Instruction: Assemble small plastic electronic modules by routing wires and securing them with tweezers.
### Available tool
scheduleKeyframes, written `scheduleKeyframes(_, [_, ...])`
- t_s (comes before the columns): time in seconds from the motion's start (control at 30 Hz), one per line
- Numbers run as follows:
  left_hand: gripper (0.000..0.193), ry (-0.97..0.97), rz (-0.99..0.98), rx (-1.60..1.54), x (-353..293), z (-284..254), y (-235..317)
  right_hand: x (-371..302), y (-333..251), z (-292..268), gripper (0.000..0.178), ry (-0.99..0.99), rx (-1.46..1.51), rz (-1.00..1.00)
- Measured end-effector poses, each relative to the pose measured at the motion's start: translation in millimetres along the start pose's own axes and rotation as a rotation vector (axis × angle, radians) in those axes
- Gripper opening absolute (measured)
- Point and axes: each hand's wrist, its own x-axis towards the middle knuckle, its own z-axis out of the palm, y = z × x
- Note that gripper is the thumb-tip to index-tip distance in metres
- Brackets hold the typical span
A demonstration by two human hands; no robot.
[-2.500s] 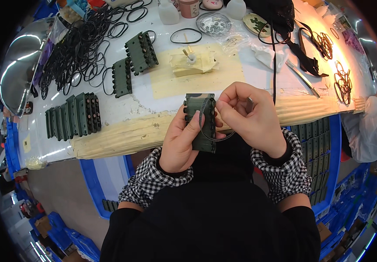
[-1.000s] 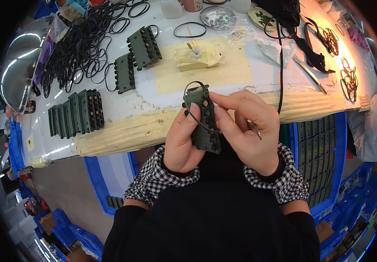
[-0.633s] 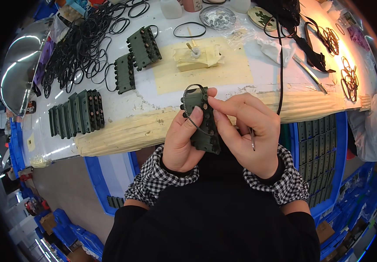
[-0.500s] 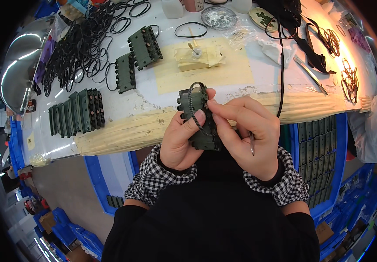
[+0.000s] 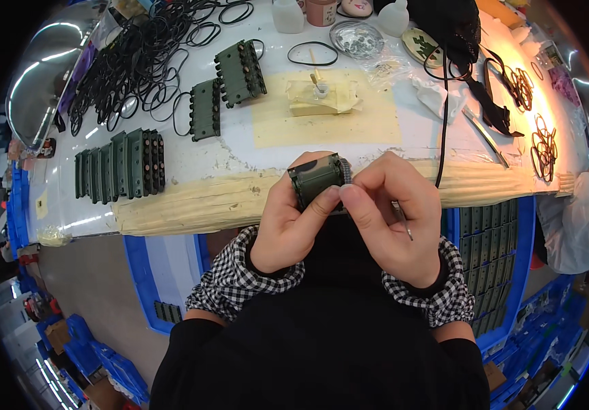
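Observation:
My left hand [image 5: 282, 229] is closed round a dark green model tank hull [image 5: 315, 179], its thumb on the near side. A black ribbed track band [image 5: 346, 171] runs along the hull's right side, over the wheels. There my right hand [image 5: 403, 222] pinches the band with thumb and forefinger, right beside the left thumb. A thin metal tool [image 5: 403, 222], its kind unclear, is tucked in the right palm, tip pointing down. Much of the band and the hull's underside are hidden by my fingers.
More green hulls [image 5: 120, 166] stand in a row at the table's left, with two others [image 5: 241, 73] farther back. Loose black bands [image 5: 130, 75] lie heaped behind. A small cup [image 5: 321, 89] sits on a taped block. Metal tweezers [image 5: 487, 137] lie right. Blue crates [image 5: 528, 239] stand below.
The hull has turned in my hands, from upright with the band looped loosely across it to lying tilted, the band now along its right side. Both hands have drawn closer together.

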Motion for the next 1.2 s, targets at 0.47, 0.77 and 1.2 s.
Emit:
scheduleKeyframes(0.47, [0.030, 0.005, -0.177, -0.305, 1.7, 0.7, 4.7, -10.4, 2.8, 5.1, 0.014, -0.082, -0.189, -0.009])
scheduleKeyframes(0.77, [0.024, -0.026, -0.227, -0.581, -0.1, -3.7, -0.5, -14.1, 2.6, 19.8, 0.015, -0.074, -0.411, -0.284])
scheduleKeyframes(1.2, [0.024, -0.067, -0.179, -0.748, 5.4, -6.8, -5.7, -17.5, -4.0, 16.3, 0.023, -0.162, -0.417, -0.293])
